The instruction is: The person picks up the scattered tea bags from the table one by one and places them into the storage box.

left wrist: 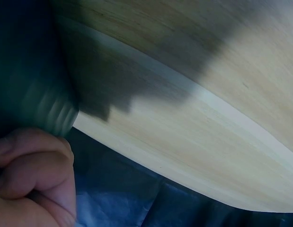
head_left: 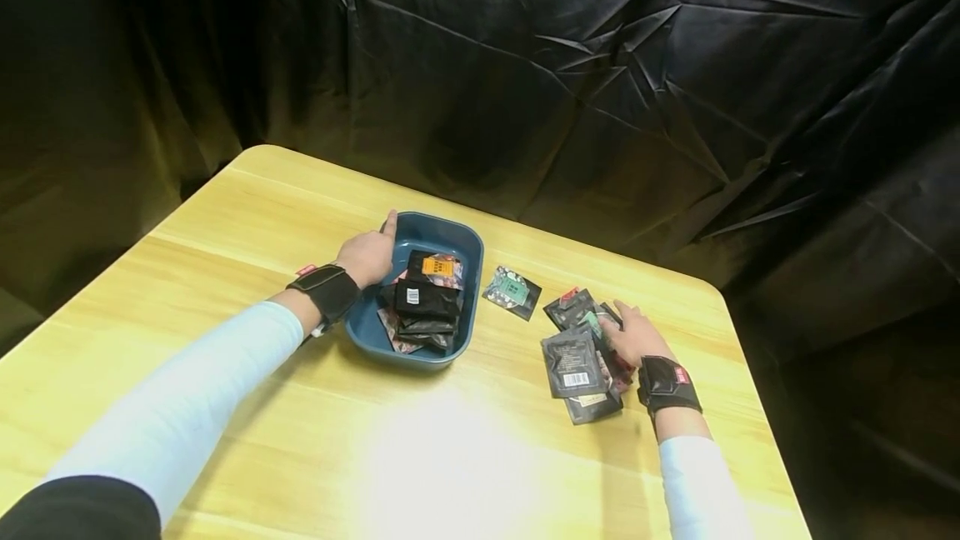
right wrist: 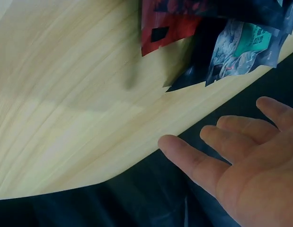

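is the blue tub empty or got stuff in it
Partly filled: in the head view, packets lie piled inside the blue tub, with bare blue beside them.

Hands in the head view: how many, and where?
2: the left hand at the left rim of the blue bin, the right hand at the right side of the packet pile.

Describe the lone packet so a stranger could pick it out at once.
On the wooden table, find the blue bin at the left hand. Just right of it in the head view, before the pile of packets by the right hand, lies a dark packet with a green label. Unlike the others, it lies by itself on the wood.
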`<state>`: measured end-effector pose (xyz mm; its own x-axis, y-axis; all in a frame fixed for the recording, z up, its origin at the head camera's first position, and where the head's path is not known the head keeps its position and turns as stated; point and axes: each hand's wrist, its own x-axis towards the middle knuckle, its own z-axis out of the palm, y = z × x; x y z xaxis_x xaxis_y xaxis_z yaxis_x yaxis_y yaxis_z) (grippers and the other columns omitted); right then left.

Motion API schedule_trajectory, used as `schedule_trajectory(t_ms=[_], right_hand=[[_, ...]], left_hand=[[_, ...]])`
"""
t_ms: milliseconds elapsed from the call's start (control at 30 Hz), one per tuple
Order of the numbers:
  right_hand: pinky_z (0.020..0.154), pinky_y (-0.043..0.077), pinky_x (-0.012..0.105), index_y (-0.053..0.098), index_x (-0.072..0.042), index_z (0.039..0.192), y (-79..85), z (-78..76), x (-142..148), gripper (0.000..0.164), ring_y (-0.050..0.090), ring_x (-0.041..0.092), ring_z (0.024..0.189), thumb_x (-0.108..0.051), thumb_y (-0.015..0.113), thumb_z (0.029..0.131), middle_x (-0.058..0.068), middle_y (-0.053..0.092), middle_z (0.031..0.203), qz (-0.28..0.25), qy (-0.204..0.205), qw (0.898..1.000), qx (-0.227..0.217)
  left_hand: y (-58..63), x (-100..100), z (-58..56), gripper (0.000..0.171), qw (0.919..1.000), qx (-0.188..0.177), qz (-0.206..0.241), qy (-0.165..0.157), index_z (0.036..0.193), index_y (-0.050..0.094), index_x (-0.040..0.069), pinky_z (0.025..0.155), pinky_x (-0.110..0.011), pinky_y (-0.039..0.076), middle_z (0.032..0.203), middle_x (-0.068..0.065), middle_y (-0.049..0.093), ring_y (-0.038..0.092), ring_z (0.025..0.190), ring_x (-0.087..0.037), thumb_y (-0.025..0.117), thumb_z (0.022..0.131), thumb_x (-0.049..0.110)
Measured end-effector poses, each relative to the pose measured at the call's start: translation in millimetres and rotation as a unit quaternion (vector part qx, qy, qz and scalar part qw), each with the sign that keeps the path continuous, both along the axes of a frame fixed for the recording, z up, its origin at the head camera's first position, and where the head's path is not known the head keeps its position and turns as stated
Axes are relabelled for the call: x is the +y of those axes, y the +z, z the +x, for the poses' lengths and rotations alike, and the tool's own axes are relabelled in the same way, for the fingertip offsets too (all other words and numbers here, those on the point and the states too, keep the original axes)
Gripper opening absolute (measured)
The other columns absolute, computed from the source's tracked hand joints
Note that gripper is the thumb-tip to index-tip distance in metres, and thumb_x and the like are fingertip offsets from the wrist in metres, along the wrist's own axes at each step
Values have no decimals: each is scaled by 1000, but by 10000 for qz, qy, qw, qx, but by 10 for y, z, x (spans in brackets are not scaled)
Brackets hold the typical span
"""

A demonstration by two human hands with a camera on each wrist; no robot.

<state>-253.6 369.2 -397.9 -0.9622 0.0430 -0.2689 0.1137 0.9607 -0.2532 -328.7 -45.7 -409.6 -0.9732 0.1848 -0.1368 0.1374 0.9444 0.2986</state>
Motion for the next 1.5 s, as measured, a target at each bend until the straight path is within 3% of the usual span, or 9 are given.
schedule_trajectory(t_ms=[267,367,500,633,800,967,1100,1267,1500], right_hand=[[94,35,65,28,-5,147,-91,396,-325,67,31,49,131,-44,45,94,31,24,146,332,304,9956,823],[99,31,63,32,-5,145,-200,561,-548,69,27,46,135,-48,47,93,29,24,148,658,442,9907,1105],[104,26,62,33,-5,145,-324,649,-683,81,25,43,138,-60,47,88,28,25,148,962,323,9893,1048],[105,23,63,30,-1,145,-364,636,-719,85,23,43,138,-58,50,85,30,24,148,1074,176,9912,753],[101,27,66,34,7,141,-334,611,-757,70,30,46,134,-31,54,85,33,30,143,961,246,9913,867],[94,38,63,43,11,133,-303,602,-806,52,45,45,125,-12,53,88,33,43,135,1239,452,9830,1280],[89,44,58,49,10,129,-268,603,-818,50,53,42,117,-8,62,84,31,51,128,1531,665,9655,1998],[89,48,48,53,8,125,-45,502,-980,45,58,37,113,-1,62,82,27,56,124,1221,966,9449,2879],[91,48,43,53,4,128,382,226,-1627,45,56,31,118,3,55,83,20,56,128,755,1600,9354,3063]], left_hand=[[-21,27,-6,85,9999,3,52,-117,149,-1,0,44,-29,36,59,-4,47,48,51,-18,55,86,7],[-12,-7,-18,85,9999,38,15,-148,149,-1,-1,44,-29,36,59,-5,48,49,52,-19,56,86,8],[10,-13,-13,84,9999,19,12,-151,149,-1,-2,45,-30,36,58,-6,48,48,51,-19,55,86,8],[6,-13,-1,82,9999,-8,23,-120,149,0,-2,44,-29,35,56,-4,44,46,49,-18,53,87,7],[-3,-14,6,82,9999,-16,35,-118,149,0,-2,44,-29,34,55,-3,44,45,49,-18,53,87,7],[13,-12,-2,82,9999,-47,72,-83,149,-1,0,44,-29,35,57,-4,44,46,50,-18,52,87,5],[29,-4,-6,82,9999,-55,72,-116,149,-2,-1,44,-29,35,56,-4,44,46,49,-18,51,87,5],[41,-4,-21,82,9999,-40,52,-119,149,-1,-1,44,-28,34,56,-4,44,46,49,-18,53,88,7],[17,-2,-22,83,9999,-64,-54,-102,149,-2,-1,44,-28,34,56,-3,43,45,49,-17,53,88,8]])
